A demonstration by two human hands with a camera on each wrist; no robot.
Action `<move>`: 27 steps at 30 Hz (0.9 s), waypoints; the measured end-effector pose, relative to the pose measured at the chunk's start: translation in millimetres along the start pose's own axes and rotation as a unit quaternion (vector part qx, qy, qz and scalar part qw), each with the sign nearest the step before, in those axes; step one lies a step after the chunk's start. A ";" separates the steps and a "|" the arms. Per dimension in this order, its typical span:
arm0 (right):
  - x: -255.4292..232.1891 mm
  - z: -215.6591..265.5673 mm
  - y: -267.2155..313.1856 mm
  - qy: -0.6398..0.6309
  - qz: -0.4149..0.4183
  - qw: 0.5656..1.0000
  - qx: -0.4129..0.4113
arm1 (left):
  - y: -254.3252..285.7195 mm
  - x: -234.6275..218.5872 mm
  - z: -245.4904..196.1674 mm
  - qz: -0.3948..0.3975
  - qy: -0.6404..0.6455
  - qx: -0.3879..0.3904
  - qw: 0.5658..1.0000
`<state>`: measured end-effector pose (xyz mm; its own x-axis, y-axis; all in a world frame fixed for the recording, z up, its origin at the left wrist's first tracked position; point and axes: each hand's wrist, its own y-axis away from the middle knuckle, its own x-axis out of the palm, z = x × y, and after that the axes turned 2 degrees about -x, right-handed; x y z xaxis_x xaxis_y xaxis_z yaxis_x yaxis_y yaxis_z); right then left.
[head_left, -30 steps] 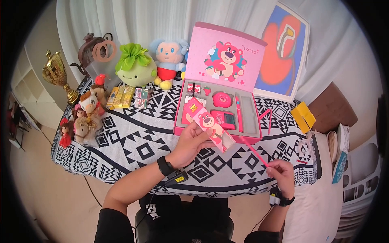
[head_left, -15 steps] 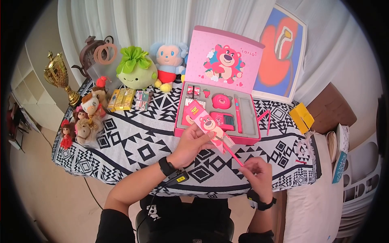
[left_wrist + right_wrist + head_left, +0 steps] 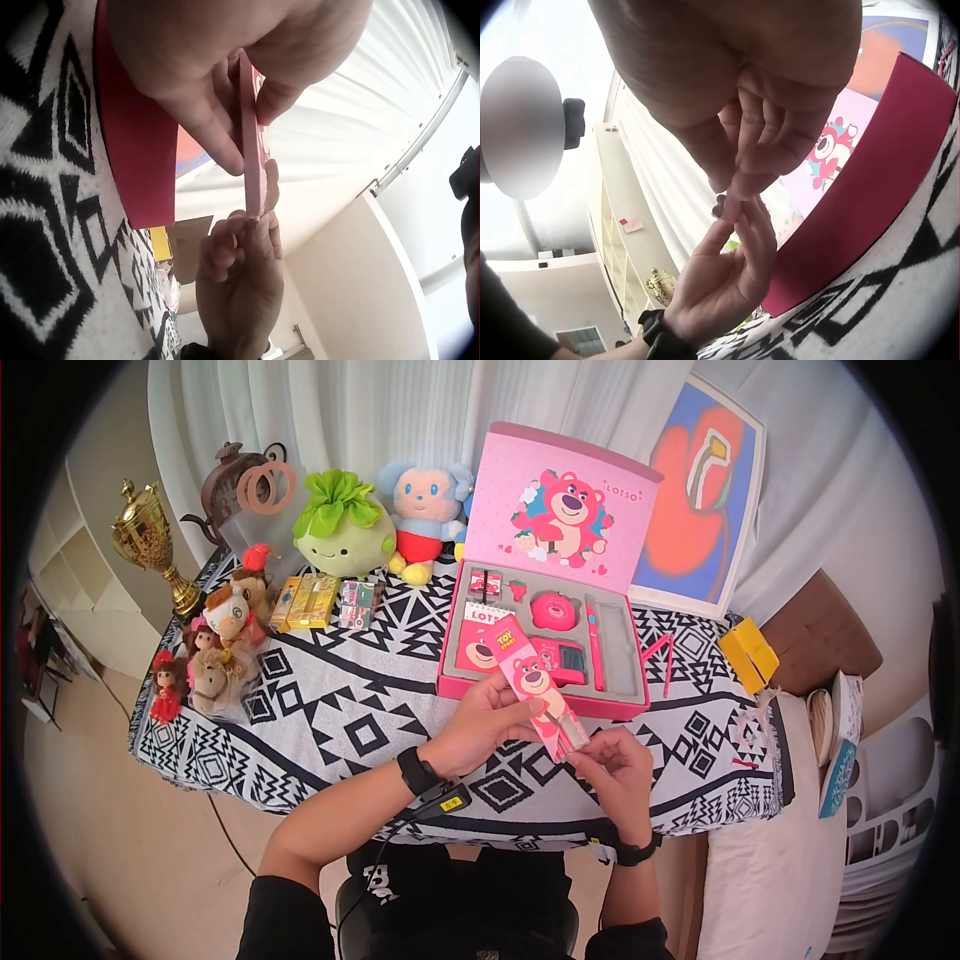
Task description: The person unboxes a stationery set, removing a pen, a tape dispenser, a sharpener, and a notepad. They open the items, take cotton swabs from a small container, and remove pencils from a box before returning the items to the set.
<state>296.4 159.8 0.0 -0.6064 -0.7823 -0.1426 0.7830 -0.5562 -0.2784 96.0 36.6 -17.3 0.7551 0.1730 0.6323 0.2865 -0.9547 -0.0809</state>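
Note:
A slim pink packet (image 3: 533,678) with a bear picture slants over the front of an open pink gift box (image 3: 480,688). My left hand (image 3: 480,728) grips its middle, thumb on the printed face. At its lower end, the thumb and fingers of my right hand (image 3: 622,778) pinch the edge; the left wrist view shows the packet (image 3: 253,150) edge-on between both hands. Small dark round ends (image 3: 718,206) show beside the right fingertips in the right wrist view. The pink stick is hidden from the head view.
Inside the box tray lie a notebook (image 3: 478,645), a round pink item (image 3: 555,611) and a pen (image 3: 596,650). Plush toys (image 3: 345,545), dolls (image 3: 168,685), small yellow boxes (image 3: 305,602) and a gold trophy (image 3: 145,540) stand left. A yellow box (image 3: 749,653) lies right.
My right hand has moved left to the packet's lower end, and the pink stick it held has slid into the packet, out of sight. The left hand still grips the packet, slightly further right.

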 end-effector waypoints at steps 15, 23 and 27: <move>-50.3 3.2 -18.2 0.037 -0.108 0.992 0.063 | -1.6 -6.1 0.2 -0.003 0.002 0.008 1.000; -187.3 -82.3 -90.3 0.478 -0.118 0.860 0.136 | -2.5 -7.3 1.1 -0.006 0.008 0.007 1.000; -214.8 -117.5 -105.0 0.528 -0.100 0.835 0.118 | -3.2 -7.1 2.0 -0.021 0.002 0.008 1.000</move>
<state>328.1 419.3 -51.7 -0.4144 -0.0522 -0.9086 0.5817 -0.7830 -0.2203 90.9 38.8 -23.0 0.7397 0.2116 0.6388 0.3275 -0.9425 -0.0671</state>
